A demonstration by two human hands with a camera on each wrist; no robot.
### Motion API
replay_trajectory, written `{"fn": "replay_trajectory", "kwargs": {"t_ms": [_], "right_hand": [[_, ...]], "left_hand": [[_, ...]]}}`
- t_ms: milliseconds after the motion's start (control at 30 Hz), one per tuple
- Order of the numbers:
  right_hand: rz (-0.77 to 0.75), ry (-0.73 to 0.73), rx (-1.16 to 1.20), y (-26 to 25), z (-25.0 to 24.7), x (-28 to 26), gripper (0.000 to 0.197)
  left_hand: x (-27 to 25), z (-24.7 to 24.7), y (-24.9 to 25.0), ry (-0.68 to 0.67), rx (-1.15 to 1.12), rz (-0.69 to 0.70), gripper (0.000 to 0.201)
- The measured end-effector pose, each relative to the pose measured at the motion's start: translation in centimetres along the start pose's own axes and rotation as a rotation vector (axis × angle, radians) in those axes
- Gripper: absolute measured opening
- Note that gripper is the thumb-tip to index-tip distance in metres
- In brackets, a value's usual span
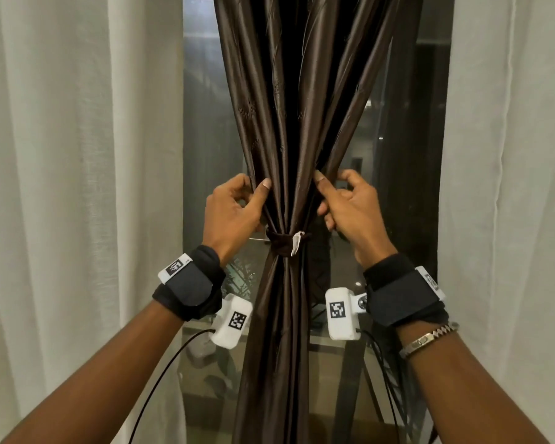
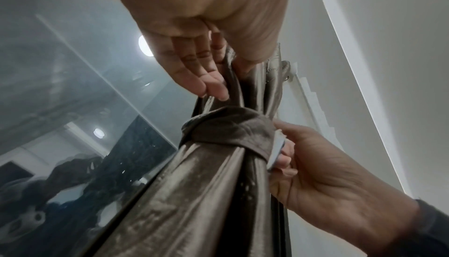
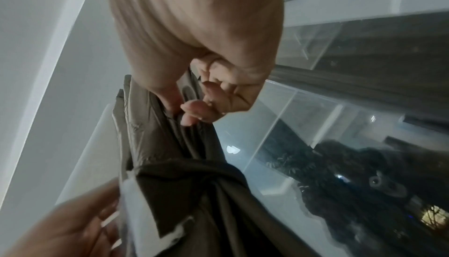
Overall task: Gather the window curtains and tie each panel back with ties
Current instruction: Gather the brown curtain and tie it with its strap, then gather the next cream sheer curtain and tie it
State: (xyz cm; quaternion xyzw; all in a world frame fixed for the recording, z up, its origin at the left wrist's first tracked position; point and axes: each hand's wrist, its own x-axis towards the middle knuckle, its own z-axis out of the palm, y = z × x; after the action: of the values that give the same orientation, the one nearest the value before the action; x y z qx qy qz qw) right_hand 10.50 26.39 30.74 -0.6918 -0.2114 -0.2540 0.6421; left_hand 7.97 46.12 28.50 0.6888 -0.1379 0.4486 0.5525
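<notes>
Both hands, left hand (image 1: 234,206) and right hand (image 1: 350,208), pinch brown curtain (image 1: 289,123) folds above its tie (image 1: 281,243) (seemingly fastened).

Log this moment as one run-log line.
brown curtain: gathered | tie: wrapped round it | left hand: pinches folds above tie | right hand: pinches folds above tie

No readable text anywhere, just the black-and-white square codes on my wrist cameras (image 1: 233,321).
</notes>
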Motion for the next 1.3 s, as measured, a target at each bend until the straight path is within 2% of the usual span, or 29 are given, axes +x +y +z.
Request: {"fn": "replay_trajectory", "kwargs": {"t_ms": [33,133,200,267,300,333,400,500,600,700,867,900,933,1033,1067,1100,1167,1233,1300], "right_hand": [[-0.005,0.042,0.03,0.2,-0.1,0.5,0.021],[-0.012,0.199,0.063,0.9,-0.5,0.4,0.028],[-0.1,0.228,0.054,0.4,-0.1,-1.1,0.013],[-0.217,0.237,0.036,-0.4,0.9,-3.1,0.014],[-0.288,0.248,0.052,-0.9,1.5,-4.2,0.017],[-0.351,0.256,0.083,-1.3,2.3,-5.2,0.017],[-0.436,0.221,0.142,-1.9,4.0,-7.3,0.012],[-0.431,0.062,0.119,-0.9,7.6,-9.5,0.024],[-0.311,-0.06,0.099,2.1,12.6,-11.4,0.028],[-0.146,-0.093,0.114,5.3,17.8,-13.6,0.028],[0.09,-0.119,0.175,8.6,23.5,-18.7,0.025],[0.124,-0.133,0.172,9.3,24.2,-19.9,0.029],[0.164,-0.148,0.158,9.9,25.2,-21.2,0.044],[0.322,-0.241,0.073,11.6,27.8,-25.0,0.108],[0.37,-0.25,-0.002,12.0,29.2,-26.0,0.122],[0.413,-0.239,-0.086,12.7,30.5,-26.7,0.127],[0.518,-0.168,-0.151,13.9,32.8,-27.4,0.117],[0.629,-0.081,-0.056,15.4,34.0,-27.4,0.089],[0.736,0.01,0.052,15.9,33.9,-27.2,0.063]], "left_hand": [[0.1,-0.1,0.0,0.021,0.02,0.003,0.047],[-0.2,-0.8,-0.4,0.073,0.014,-0.031,0.048],[-1.5,-0.7,-0.2,-0.002,0.025,0.0,0.035],[-3.2,-0.7,-0.1,-0.109,0.067,0.088,0.011],[-4.0,-0.9,-0.3,-0.136,0.092,0.136,0.011],[-4.5,-1.5,-0.8,-0.145,0.114,0.158,0.018],[-5.5,-3.1,-1.8,-0.135,0.141,0.142,0.027],[-7.2,-6.6,-3.0,-0.093,0.205,0.149,0.022],[-9.4,-10.6,-5.0,-0.075,0.317,0.214,0.021],[-11.7,-14.6,-7.4,-0.005,0.313,0.184,0.021],[-15.8,-21.3,-11.1,0.273,0.264,-0.072,0.017],[-17.0,-22.5,-11.9,0.328,0.272,-0.125,0.018],[-18.3,-23.8,-12.8,0.372,0.287,-0.17,0.018],[-22.1,-26.1,-15.0,0.478,0.348,-0.28,0.012],[-23.0,-26.8,-15.9,0.494,0.366,-0.31,0.013],[-23.6,-27.1,-16.8,0.496,0.393,-0.329,0.019],[-24.2,-27.5,-18.6,0.504,0.457,-0.4,0.044],[-23.9,-27.8,-19.7,0.551,0.493,-0.538,0.067],[-23.3,-28.3,-20.5,0.5,0.514,-0.612,0.068]]}}
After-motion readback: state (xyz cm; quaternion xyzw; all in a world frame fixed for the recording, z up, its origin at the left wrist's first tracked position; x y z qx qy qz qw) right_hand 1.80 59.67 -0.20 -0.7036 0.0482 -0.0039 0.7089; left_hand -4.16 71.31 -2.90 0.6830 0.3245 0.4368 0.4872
